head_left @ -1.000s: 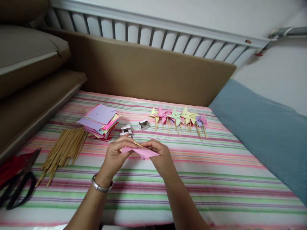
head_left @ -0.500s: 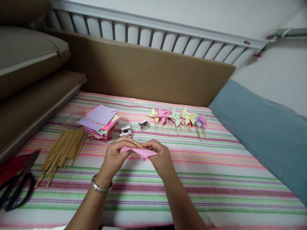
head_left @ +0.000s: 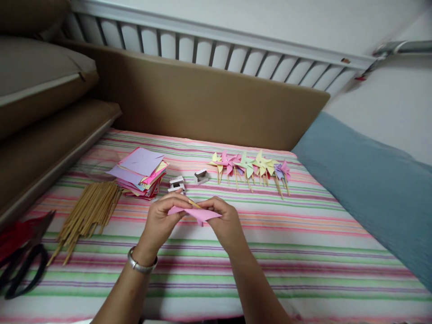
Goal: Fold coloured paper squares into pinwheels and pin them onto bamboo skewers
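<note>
Loose sticks (head_left: 89,209) and paper squares (head_left: 143,163) left unused toward left edge of striped cloth (head_left: 303,279); pink paper (head_left: 202,214) and one stick (head_left: 195,204) pinched by left hand (head_left: 168,211) and right hand (head_left: 224,220) over middle, unfinished; finished-looking pinwheels (head_left: 247,164) laid near far edge. Scissors (head_left: 38,234) cut off; joint hidden by hands.

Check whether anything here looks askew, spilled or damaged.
Nothing looks spilled or damaged. The paper stack at left is slightly untidy, with corners jutting out at uneven angles, and the stick pile is uneven at its near end. The left hand and right hand partly hide the pink paper, so its folds are unclear.
</note>
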{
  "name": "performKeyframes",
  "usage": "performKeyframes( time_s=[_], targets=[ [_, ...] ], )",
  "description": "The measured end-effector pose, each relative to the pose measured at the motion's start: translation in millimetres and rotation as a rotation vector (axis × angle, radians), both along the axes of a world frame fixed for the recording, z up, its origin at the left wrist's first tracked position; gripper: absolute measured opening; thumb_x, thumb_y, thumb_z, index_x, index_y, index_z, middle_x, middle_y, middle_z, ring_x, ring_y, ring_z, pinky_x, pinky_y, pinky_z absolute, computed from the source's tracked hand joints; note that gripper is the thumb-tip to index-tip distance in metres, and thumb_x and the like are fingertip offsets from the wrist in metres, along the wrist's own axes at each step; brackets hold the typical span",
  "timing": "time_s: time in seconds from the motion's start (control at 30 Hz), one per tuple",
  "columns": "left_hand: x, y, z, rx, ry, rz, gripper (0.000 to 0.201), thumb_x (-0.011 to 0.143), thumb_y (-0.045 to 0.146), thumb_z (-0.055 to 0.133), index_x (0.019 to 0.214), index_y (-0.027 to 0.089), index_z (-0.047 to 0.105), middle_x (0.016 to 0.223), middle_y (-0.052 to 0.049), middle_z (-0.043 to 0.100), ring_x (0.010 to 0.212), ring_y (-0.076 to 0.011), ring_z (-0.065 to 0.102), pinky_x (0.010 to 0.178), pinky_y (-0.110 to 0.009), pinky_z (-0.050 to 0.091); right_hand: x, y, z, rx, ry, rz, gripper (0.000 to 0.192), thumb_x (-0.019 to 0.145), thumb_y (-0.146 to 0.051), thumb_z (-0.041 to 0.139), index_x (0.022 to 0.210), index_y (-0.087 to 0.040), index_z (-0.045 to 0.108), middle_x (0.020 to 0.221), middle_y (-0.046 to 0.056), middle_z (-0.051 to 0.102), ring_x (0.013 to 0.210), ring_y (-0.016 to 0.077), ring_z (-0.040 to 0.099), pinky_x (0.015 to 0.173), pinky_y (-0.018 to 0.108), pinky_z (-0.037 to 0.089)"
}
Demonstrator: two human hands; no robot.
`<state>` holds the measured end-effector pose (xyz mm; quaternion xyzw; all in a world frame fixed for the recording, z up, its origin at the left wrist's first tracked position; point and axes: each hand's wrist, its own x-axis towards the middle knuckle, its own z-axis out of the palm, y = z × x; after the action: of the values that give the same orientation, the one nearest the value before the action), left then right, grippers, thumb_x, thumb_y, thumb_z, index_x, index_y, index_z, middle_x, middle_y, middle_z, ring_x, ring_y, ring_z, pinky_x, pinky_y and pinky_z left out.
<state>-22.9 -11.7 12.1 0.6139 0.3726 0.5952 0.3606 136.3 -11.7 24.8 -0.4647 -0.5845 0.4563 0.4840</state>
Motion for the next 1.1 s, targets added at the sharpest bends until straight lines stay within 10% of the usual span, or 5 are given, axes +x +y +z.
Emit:
performKeyframes(
  time_s=[1.1],
  targets=[
    [-1.7,0.8,-5.8,0.012,-0.044,-0.033,0.007,0.071,0.016,0.069,0.072,0.022,0.07,0.076,-0.001,0.07,0.076,-0.0164,0.064,0.101,-0.043,0.034,-1.6,-2.7,0.5,0.112,-0.092,-0.042,0.017,0.069,-0.01,0.059,0.073,-0.021,0.07,0.069,0.0,0.061,0.066,0.0136,0.058,0.062,0.024,0.045]
  ],
)
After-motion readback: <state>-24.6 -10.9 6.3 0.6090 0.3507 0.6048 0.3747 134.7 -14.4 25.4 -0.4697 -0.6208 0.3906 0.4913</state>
